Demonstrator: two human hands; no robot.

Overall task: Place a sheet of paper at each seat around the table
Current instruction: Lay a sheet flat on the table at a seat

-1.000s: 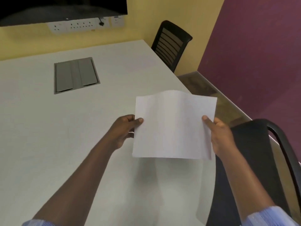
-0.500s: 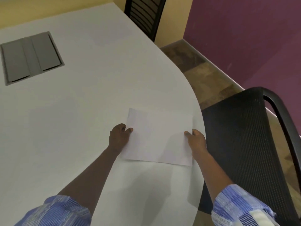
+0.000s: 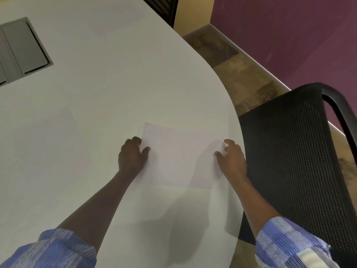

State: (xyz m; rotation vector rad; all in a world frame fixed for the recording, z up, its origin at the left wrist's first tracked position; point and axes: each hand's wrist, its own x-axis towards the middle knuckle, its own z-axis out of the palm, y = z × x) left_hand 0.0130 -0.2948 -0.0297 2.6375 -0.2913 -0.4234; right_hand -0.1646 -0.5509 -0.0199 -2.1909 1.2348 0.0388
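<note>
A white sheet of paper (image 3: pixel 179 157) lies flat on the white table (image 3: pixel 116 89), close to the curved edge in front of a black mesh chair (image 3: pixel 289 151). My left hand (image 3: pixel 132 157) pinches the sheet's left edge, thumb on top and fingers curled at the edge. My right hand (image 3: pixel 231 159) hovers at the sheet's right edge with loosely curled fingers, casting a shadow on the paper and holding nothing. Another faint sheet (image 3: pixel 48 142) lies on the table to the left.
A grey cable hatch (image 3: pixel 23 49) is set into the tabletop at the far left. A second black chair (image 3: pixel 162 6) stands at the table's far side. Brown floor (image 3: pixel 241 74) and a purple wall (image 3: pixel 289 35) lie to the right.
The sheet went from held up in the air to lying flat on the table by the mesh chair. My right hand has let go of its edge; the view tilted down.
</note>
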